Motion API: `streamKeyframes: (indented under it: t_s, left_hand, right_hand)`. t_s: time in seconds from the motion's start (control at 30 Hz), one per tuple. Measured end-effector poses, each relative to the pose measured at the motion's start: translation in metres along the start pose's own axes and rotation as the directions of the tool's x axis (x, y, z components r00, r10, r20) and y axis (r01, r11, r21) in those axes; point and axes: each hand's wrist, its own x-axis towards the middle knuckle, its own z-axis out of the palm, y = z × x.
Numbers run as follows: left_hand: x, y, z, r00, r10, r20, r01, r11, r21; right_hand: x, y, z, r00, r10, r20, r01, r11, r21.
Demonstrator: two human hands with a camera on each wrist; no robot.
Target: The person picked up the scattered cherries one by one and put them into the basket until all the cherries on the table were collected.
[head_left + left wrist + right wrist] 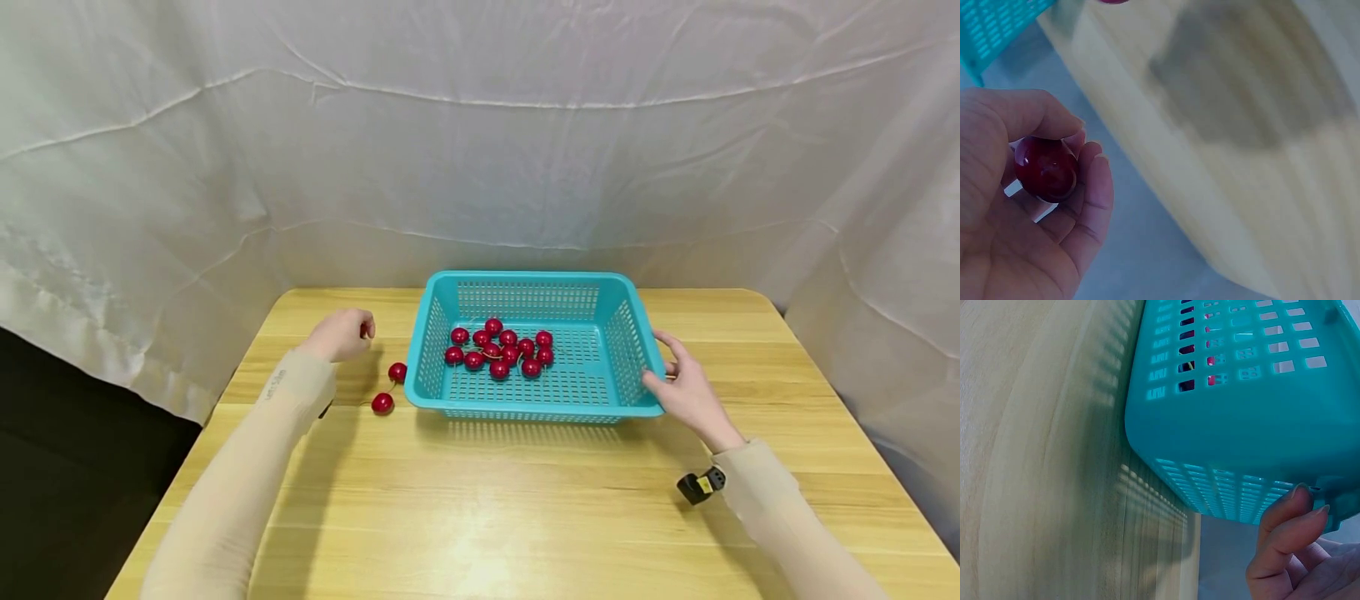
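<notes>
My left hand (341, 335) is raised above the left of the table, to the left of the blue plastic basket (525, 408). In the left wrist view its thumb and fingers hold a dark red cherry (1046, 170); the head view hides this cherry behind the hand. At the basket's right end, my right hand (686, 392) grips the rim, with fingers (1291, 534) curled under it on the outside. Inside the basket, several stemmed red cherries (499, 369) lie towards its left half. Two more cherries (382, 404) are on the table beside the basket's left end.
The wooden table (465, 508) has its back edge just behind the basket. White cloth (480, 167) hangs at the back and sides, and a dark area (67, 467) lies left of the table. A small black device (701, 485) is strapped at the right wrist.
</notes>
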Motion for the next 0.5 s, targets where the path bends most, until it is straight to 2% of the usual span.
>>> streamKeyframes:
  t_s: [0.13, 0.5]
  left_hand:
    - [0.004, 0.010, -0.012, 1.000, 0.008, -0.014, -0.008, 1.000, -0.004]
    - [0.019, 0.044, -0.037, 0.991, 0.098, -0.091, -0.096, 0.995, 0.029]
  right_hand:
    - [0.000, 0.001, 0.000, 1.000, -0.003, -0.003, 0.003, 1.000, -0.004]
    - [0.000, 0.002, -0.001, 1.000, -0.004, -0.005, 0.004, 1.000, -0.006]
